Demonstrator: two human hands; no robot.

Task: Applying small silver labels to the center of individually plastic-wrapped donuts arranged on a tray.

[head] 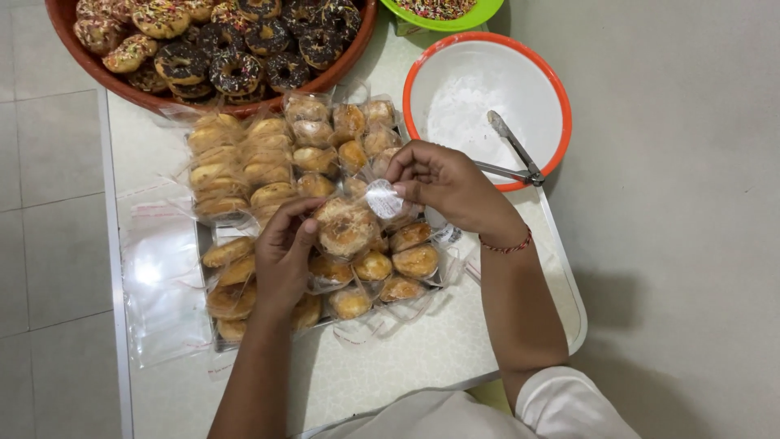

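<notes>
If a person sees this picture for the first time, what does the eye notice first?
At the centre, the left hand and right hand hold a bagged pastry above a tray packed with similar bagged pastries. At the top left, a brown bowl is heaped with chocolate sprinkle doughnuts. To the right stands an orange-rimmed white bowl with metal tongs.

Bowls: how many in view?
3. A brown bowl of sprinkled doughnuts sits top left, a green bowl is cut off by the top edge, and an orange-rimmed white bowl holding tongs sits right. More may lie outside the frame.
</notes>
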